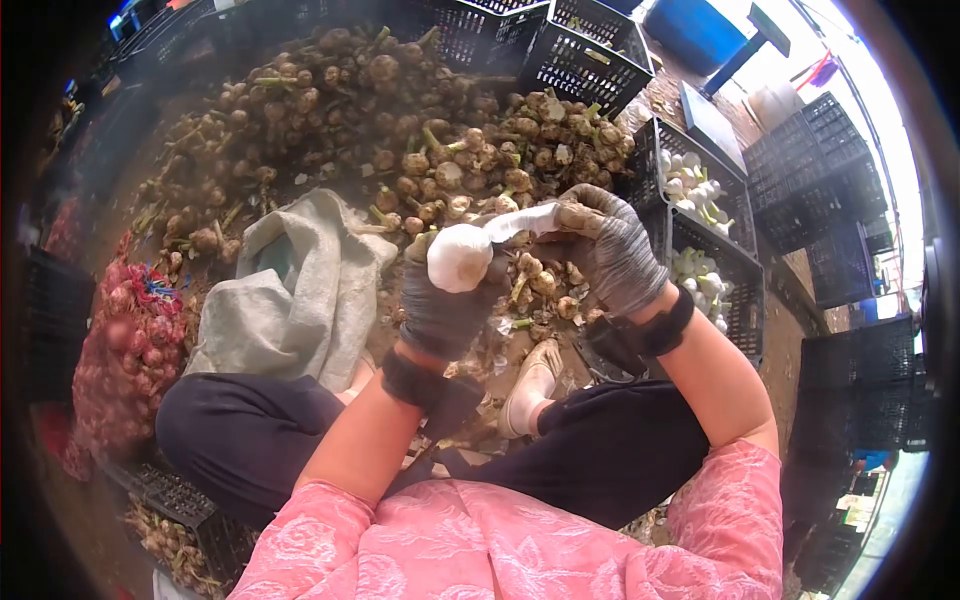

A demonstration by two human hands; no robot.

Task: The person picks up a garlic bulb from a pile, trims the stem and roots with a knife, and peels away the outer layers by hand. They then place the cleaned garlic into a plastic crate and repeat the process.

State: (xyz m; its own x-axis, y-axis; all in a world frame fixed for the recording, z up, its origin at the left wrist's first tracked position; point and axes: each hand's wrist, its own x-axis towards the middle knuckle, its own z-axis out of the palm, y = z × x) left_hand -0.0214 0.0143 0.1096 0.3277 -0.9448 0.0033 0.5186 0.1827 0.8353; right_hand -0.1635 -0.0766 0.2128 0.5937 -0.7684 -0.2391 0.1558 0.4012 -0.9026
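A white garlic bulb (460, 258) is in my left hand (440, 305), gripped by gloved fingers and held up in front of me. From its top a strip of pale garlic skin (522, 222) stretches to the right. My right hand (618, 250), in a grey glove, pinches the far end of that strip. Part of the left fingers is hidden behind the bulb. Beyond and below my hands lies a heap of unpeeled garlic (450, 165), brown and dirty, with short stems.
Black crates of white garlic bulbs (690, 185) stand at the right. A pale sack (290, 300) lies by my knee, and a red net bag of bulbs (130, 350) is at the left. Stacked black crates (815, 170) and a blue barrel (695, 35) are farther back.
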